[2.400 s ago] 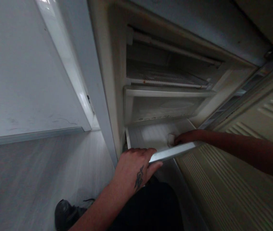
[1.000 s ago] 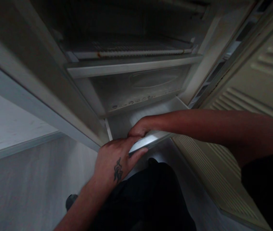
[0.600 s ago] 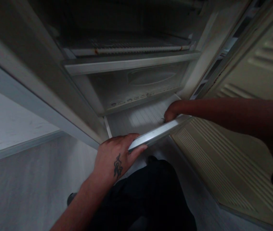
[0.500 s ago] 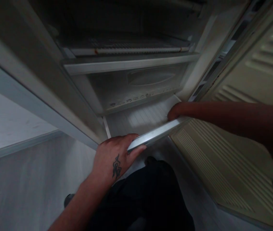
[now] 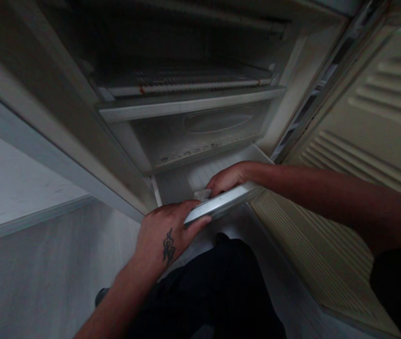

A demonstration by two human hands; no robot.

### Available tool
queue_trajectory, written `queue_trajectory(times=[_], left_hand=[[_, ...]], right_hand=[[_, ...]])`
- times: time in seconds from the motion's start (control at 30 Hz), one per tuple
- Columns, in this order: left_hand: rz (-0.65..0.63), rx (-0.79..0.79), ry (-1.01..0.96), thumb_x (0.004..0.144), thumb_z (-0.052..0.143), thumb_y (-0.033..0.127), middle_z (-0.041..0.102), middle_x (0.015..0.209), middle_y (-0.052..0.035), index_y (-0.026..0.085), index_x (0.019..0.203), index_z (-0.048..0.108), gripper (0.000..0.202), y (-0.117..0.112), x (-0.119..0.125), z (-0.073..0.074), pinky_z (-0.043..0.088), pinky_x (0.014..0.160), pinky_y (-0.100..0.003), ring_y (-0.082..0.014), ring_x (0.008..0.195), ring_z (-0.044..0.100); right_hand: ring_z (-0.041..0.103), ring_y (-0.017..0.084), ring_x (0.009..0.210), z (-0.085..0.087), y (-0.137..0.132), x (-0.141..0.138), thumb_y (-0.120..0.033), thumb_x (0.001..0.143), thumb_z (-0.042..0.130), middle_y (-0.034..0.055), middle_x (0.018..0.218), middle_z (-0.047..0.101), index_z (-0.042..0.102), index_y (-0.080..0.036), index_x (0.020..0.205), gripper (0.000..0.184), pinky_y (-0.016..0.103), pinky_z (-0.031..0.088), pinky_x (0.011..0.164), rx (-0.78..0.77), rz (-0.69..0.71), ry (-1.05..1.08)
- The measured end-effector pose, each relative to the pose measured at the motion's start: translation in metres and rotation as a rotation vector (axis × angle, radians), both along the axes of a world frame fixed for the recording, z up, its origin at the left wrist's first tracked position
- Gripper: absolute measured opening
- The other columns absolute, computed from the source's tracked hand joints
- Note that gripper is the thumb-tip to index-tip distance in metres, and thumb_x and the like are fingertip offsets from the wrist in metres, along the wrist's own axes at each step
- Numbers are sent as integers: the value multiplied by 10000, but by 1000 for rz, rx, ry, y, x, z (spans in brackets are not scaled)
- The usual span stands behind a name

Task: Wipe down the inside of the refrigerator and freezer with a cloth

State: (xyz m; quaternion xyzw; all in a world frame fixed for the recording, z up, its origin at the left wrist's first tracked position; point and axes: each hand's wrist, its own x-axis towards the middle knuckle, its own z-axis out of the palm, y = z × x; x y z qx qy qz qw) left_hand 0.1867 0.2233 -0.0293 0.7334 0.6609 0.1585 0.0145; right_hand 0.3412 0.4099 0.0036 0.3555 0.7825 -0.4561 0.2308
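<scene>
A pulled-out freezer drawer (image 5: pixel 225 200) juts toward me from the lower part of an open freezer. My left hand (image 5: pixel 167 230) is closed over the left part of its front edge, thumb on the outer side and fingers over the rim. Inside the drawer, just behind that edge, my right hand (image 5: pixel 227 179) is closed on a small pale piece that looks like a cloth (image 5: pixel 202 194). Only one end of the cloth sticks out past the fingers, close to my left fingertips. The drawer's rim hides the lower side of my right hand.
Above is another freezer drawer (image 5: pixel 217 121) with a clear front, pushed in, and a wire shelf (image 5: pixel 200 87) with rust spots. The ribbed freezer door (image 5: pixel 355 155) stands open at right. My knees are below the drawer, over the grey floor (image 5: pixel 52 263).
My right hand has moved left along the inside of the drawer front, and the pale cloth has come into view at its fingers. My left hand keeps its grip on the edge.
</scene>
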Motion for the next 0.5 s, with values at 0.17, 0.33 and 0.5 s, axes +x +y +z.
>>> queue_trajectory(times=[0.17,0.33,0.5], left_hand=[[16,18,16,924,442,678,798,999,-5,333,1203,664,496,0,0,1,490,727,-337,-233,879,747],[22,11,10,920,445,685,801,950,5,333,1162,687,491,2,0,7,468,672,-319,-225,839,745],[19,-30,-25,913,430,705,798,990,-8,317,1151,696,527,11,-6,14,500,711,-337,-239,849,738]], right_hand=[[601,131,843,37,-22,32,-100,869,529,-6,887,685,693,-137,969,195,218,462,792,303,113,316],[597,255,1108,-10,-94,99,-305,997,381,109,1142,646,624,-203,1181,322,408,471,1003,1044,-571,777],[541,305,1223,-136,-133,102,-232,940,444,156,1240,596,557,-217,1249,330,510,448,1061,1310,-770,945]])
